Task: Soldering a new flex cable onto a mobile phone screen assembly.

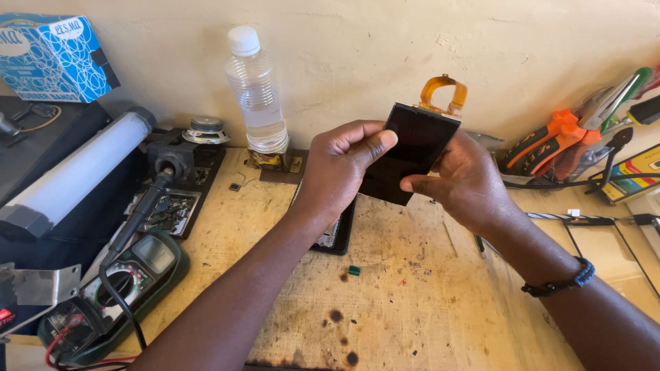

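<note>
Here, held above the workbench: a dark phone display panel (pixel 412 152), tilted, its orange flex ribbon (pixel 443 91) looping up from the top edge.
Left hand: the left hand (pixel 342 168) is closed on the panel's left side, thumb pressed on the front face.
Right hand: the right hand (pixel 467 180) pinches the panel's right side, thumb in front, fingers behind; a dark beaded bracelet (pixel 560 283) sits on that wrist.
Below the hands: an opened phone body (pixel 335 235) lies on the stained wooden workbench (pixel 412 302), partly hidden by the left wrist.
Near it: a small green part (pixel 354 271) lies apart on the wood.
Left side: a green multimeter (pixel 117 288), a white tube lamp (pixel 75 172), a blue box (pixel 51 58).
Back wall: a clear water bottle (pixel 256 93) stands upright.
Right side: orange-handled tools (pixel 557 141).
</note>
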